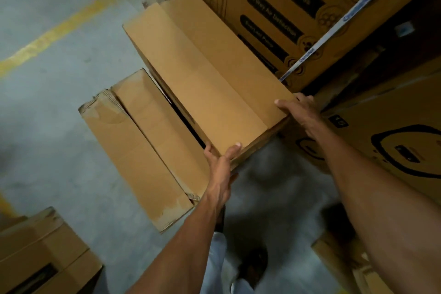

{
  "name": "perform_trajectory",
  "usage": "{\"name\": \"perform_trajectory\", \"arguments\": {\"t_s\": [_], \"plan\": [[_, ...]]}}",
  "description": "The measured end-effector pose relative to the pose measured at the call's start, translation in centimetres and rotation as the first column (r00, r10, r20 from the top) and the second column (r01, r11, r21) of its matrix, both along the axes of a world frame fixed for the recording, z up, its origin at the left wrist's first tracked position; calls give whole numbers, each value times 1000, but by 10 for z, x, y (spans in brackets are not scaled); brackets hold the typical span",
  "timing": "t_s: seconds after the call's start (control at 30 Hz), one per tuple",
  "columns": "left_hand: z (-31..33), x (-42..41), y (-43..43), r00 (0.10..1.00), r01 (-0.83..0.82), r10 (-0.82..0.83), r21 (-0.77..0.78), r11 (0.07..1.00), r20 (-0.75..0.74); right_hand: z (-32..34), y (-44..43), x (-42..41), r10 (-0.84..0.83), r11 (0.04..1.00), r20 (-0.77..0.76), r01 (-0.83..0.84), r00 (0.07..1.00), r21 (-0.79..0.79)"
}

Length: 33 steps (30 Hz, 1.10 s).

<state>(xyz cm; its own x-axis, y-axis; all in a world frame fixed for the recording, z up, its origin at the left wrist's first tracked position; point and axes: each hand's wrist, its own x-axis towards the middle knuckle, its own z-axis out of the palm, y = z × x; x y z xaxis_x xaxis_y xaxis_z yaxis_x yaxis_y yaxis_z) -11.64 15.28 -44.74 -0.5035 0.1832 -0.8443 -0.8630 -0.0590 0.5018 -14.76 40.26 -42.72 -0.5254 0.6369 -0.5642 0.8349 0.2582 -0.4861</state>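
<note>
Long carton (202, 74) closed, flaps shut, contents unseen. Left hand (220, 164) grips near corner; right hand (300, 112) curls over opposite corner. Worn carton (143, 150) on floor (59, 126) just beside, closed.

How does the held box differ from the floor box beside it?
The held box is gripped by the left hand and right hand; the floor box lies untouched. The held box looks clean; the floor box has torn, scuffed edges. Both are long brown cartons.
</note>
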Motion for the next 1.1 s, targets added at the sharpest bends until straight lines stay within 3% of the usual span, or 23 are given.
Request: {"name": "perform_trajectory", "arguments": {"t_s": [0.2,0.5,0.7,0.87,1.1], "plan": [[57,-43,-26,977,-161,162,22,987,-140,52,-37,-22,-34,997,-305,10,952,-82],[160,-15,-80,917,-180,163,-14,984,-365,160,-92,4,53,997,-481,-69,875,-17],[235,60,-123,797,-203,117,-80,976,-592,233,-140,92,19,997,-631,-62,775,-46],[300,158,-150,656,-210,113,-36,977,-746,295,-170,196,5,999,-773,-38,635,-24],[381,264,-150,475,-43,61,46,998,-878,369,-173,343,-91,992,-888,115,451,-43]]}}
